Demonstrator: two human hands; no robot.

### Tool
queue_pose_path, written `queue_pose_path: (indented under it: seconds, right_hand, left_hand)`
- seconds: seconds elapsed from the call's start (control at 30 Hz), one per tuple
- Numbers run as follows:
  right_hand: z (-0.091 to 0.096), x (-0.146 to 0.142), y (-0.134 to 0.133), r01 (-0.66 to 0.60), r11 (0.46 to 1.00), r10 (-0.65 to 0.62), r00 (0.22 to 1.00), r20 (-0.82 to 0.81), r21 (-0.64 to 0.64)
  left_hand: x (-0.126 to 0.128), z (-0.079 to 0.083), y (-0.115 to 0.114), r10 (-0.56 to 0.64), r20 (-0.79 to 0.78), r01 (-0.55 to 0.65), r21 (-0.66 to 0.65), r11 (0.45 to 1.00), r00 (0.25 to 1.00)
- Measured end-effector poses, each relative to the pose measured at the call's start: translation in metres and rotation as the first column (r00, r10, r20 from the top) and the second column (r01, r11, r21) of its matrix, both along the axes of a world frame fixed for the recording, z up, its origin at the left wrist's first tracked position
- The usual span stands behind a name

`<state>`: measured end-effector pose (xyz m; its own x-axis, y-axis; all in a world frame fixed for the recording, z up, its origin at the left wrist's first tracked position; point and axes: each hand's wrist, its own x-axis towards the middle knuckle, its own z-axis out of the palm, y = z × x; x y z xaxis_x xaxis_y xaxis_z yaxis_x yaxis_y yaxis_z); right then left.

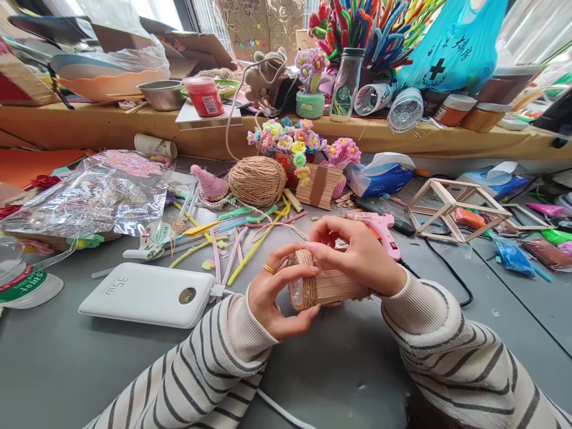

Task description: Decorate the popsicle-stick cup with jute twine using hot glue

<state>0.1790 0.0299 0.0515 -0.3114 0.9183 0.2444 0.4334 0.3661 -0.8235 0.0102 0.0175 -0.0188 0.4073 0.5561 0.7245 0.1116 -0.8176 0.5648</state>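
Both hands hold a stick-clad clear container (342, 287), tipped on its side just over the near part of the grey tabletop (339, 375). The left hand (279, 292) (a gold ring on one finger) curves thumb and fingers around the end bound with a jute twine wrap (308, 291). The right hand (351, 247) closes over the top of the container, its fingers bunched narrowly beside the wrap; whether they also pinch the loose strand (286, 224), I cannot tell.

That strand leads back to a ball of jute twine (258, 180). Just beyond the right hand lies a pink hot-glue gun (383, 231), and farther right stands an open wooden stick frame (456, 208). A white power bank (147, 293) lies left of the left hand, near scattered pipe cleaners (217, 256). A banded bundle of craft sticks (319, 187) stands to the right of the twine ball.
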Motion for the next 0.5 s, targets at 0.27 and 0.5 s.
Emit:
queue_pose_path:
  seconds: [0.27,0.5]
  right_hand:
    - [-0.0009,-0.0011,-0.0022,0.005,0.997,-0.006,1.0,0.016,0.081]
    - [-0.001,-0.0017,-0.0015,-0.003,0.994,-0.002,0.999,0.048,0.11]
  left_hand:
    - [0.0002,0.0009,0.0001,-0.022,0.003,0.022,0.034,0.999,1.0]
    - [0.0008,0.0024,-0.0006,-0.021,0.009,0.021,0.028,0.999,1.0]
